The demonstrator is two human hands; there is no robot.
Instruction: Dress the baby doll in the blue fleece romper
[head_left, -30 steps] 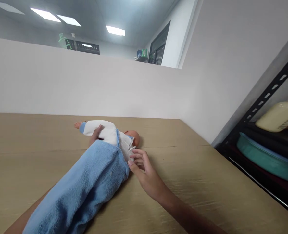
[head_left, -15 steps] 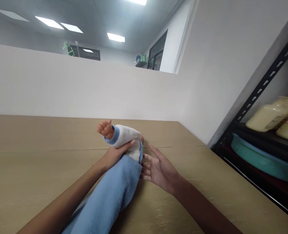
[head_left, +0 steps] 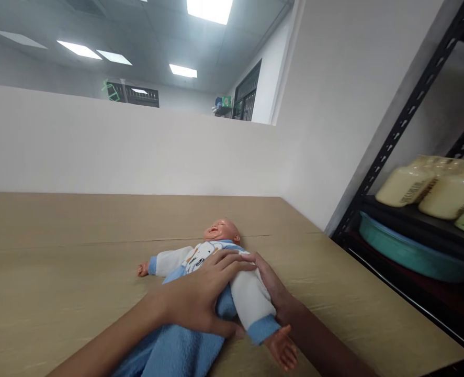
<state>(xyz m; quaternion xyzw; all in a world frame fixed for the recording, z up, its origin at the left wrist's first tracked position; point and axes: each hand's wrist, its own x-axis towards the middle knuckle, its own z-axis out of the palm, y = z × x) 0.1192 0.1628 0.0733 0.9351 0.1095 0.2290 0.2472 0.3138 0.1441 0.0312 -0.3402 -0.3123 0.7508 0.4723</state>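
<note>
A baby doll (head_left: 200, 256) in a white and blue suit lies face up on the wooden table (head_left: 59, 251), head toward the far wall. My left hand (head_left: 200, 298) lies over the doll's chest and belly, fingers wrapped round its body. My right hand (head_left: 273, 290) is under the doll's near arm (head_left: 251, 303), mostly hidden by the white sleeve, fingers pressed against the doll's side. The doll's other arm (head_left: 157, 266) stretches out to the left. Its blue fleece legs (head_left: 177, 351) point toward me.
A white partition wall (head_left: 117, 146) runs along the table's far edge. At the right stands a black metal rack (head_left: 408, 104) holding cream jars (head_left: 404, 186) and a teal basin (head_left: 412, 251). The table's right edge runs diagonally beside the rack.
The doll has been turned from lying on its side to face up. My left hand moved from its raised arm onto its chest. My right hand went from open beside it to under its arm.
</note>
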